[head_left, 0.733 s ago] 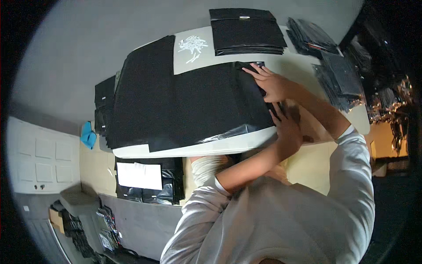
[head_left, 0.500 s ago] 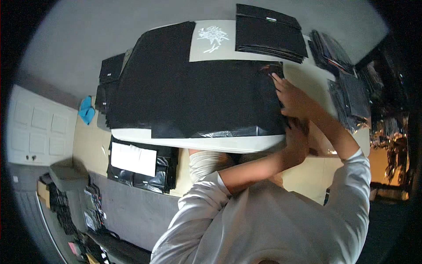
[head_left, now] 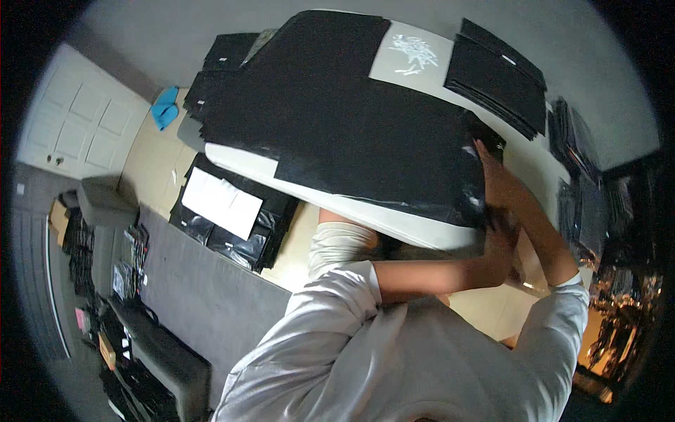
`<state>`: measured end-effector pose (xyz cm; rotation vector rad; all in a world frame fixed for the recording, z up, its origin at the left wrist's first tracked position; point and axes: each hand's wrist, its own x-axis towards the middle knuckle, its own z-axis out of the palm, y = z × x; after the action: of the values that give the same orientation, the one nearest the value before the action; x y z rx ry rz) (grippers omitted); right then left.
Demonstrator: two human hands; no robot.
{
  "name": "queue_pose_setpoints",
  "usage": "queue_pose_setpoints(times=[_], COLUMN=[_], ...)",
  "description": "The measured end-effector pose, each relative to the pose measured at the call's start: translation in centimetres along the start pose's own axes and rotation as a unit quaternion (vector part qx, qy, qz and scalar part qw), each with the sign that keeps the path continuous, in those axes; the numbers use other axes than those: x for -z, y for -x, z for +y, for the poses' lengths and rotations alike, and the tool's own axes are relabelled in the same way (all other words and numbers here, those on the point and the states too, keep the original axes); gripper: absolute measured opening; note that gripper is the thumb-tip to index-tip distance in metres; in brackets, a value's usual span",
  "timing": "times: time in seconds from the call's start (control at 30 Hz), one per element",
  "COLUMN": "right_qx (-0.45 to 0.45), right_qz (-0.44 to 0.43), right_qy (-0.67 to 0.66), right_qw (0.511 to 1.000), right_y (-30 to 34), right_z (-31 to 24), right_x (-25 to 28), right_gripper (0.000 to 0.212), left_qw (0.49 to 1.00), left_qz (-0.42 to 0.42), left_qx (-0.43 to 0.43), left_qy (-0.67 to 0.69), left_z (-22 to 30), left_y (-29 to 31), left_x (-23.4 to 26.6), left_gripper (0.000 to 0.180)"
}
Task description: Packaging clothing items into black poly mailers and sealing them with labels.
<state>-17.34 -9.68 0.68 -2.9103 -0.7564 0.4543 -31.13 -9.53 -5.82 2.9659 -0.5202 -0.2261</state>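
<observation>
A large flat black sheet with a shiny, film-like border lies on top across the white table. At its right end, a glossy black plastic flap is raised and creased. My right hand has its fingers at this flap, gripping its edge; part of the grip is hidden. Just nearer to me, my left hand reaches across to the sheet's near right corner. Its fingers are in shadow and blurred, so their grip does not show.
Small white strips lie in a heap at the table's far side, beside a stack of black folders. More dark packs stand at the right. White papers rest on black plastic-wrapped packs below the table's left part. A grey stool stands farther left.
My view has turned, so the table slants down to the right. My right hand has drawn nearer from the far right corner along the sheet's end, and the flap now stands raised.
</observation>
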Motion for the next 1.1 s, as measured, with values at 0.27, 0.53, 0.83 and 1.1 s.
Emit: queue_pose_setpoints(times=[0.27, 0.53, 0.83, 1.1], right_qx=[0.029, 0.063, 0.109, 0.150], right_qz=[0.121, 0.103, 0.088, 0.070], right_qy=[-0.016, -0.028, -0.051, -0.069], right_qw=[0.992, 0.992, 0.989, 0.984], right_y=[-1.4, -2.0, -2.1, -7.9], right_z=[5.0, 2.9, 3.8, 0.9], right_x=[-5.5, -6.1, -6.5, -7.0], right_gripper=[0.099, 0.099, 0.098, 0.098], left_qw=[0.994, 0.987, 0.985, 0.981], left_qz=[-0.046, -0.107, -0.112, -0.116], left_qx=[-0.061, -0.082, -0.072, -0.062], left_qy=[0.074, 0.083, 0.112, 0.143], left_z=[0.5, -0.9, 2.0, 2.8], left_y=[-0.8, -0.2, -1.8, -2.6], left_x=[0.5, 2.6, -0.6, -3.4], left_gripper=[0.071, 0.072, 0.081, 0.089])
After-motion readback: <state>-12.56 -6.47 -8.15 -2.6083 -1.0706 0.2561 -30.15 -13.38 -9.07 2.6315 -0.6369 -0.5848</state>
